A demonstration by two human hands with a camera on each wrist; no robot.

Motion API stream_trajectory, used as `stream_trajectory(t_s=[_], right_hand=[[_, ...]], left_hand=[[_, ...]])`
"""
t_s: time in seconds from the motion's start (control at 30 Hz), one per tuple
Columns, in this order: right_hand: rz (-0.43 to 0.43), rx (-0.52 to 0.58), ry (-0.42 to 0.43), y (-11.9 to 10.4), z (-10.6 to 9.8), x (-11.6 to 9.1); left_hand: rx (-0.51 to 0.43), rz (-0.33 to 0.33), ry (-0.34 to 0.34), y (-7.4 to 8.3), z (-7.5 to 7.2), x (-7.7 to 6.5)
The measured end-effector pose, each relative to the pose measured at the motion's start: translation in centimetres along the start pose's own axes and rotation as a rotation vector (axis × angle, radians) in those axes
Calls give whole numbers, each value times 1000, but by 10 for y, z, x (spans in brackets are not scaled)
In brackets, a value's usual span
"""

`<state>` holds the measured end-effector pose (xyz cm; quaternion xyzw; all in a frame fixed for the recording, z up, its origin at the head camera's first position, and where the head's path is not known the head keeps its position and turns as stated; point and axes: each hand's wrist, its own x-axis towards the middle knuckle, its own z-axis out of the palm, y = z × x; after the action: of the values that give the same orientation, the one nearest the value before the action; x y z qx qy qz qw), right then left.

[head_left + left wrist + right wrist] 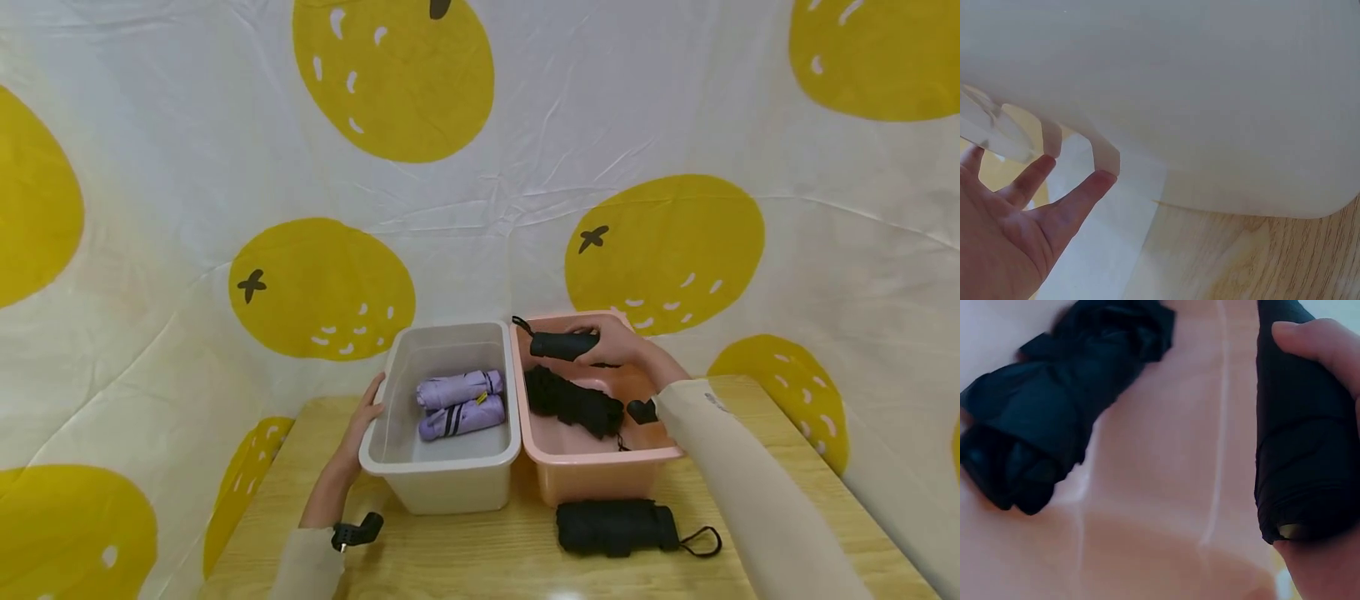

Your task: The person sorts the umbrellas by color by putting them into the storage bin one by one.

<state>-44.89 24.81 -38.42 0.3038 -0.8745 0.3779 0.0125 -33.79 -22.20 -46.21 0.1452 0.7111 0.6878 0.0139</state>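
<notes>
Above the back of the pink bin (592,458), my right hand (611,340) grips a dark folding umbrella (561,345) by one end, its strap loop pointing left. In the right wrist view the thumb lies along the held umbrella (1307,437). A loosely bundled black umbrella (573,402) lies below it on the bin floor. My left hand (358,429) touches the left side of the light grey bin (438,467). From the left wrist, its fingertips (1105,178) meet the tabs under the rim. Two purple folding umbrellas (461,418) lie inside the grey bin.
Another black folding umbrella (617,527) with a strap loop lies on the wooden table (465,554) in front of the pink bin. The two bins stand side by side. A white cloth (525,125) with yellow fruit print hangs behind and at both sides.
</notes>
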Motion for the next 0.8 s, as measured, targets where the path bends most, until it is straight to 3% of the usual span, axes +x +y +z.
stream_trajectory(t_s=[0.23, 0.37, 0.53, 0.67, 0.8], right_hand=[[59, -182, 30, 7, 9, 10], [75, -249, -24, 11, 22, 17], [148, -88, -139, 13, 37, 22], [289, 50, -87, 17, 42, 19], [435, 254, -53, 24, 50, 12]], left_hand=[[-7, -7, 0, -2, -2, 0], [-2, -17, 13, -3, -6, -6], [8, -9, 15, -4, -11, -10], [-6, 3, -13, -5, -10, -5], [-2, -7, 10, -7, -9, -6]])
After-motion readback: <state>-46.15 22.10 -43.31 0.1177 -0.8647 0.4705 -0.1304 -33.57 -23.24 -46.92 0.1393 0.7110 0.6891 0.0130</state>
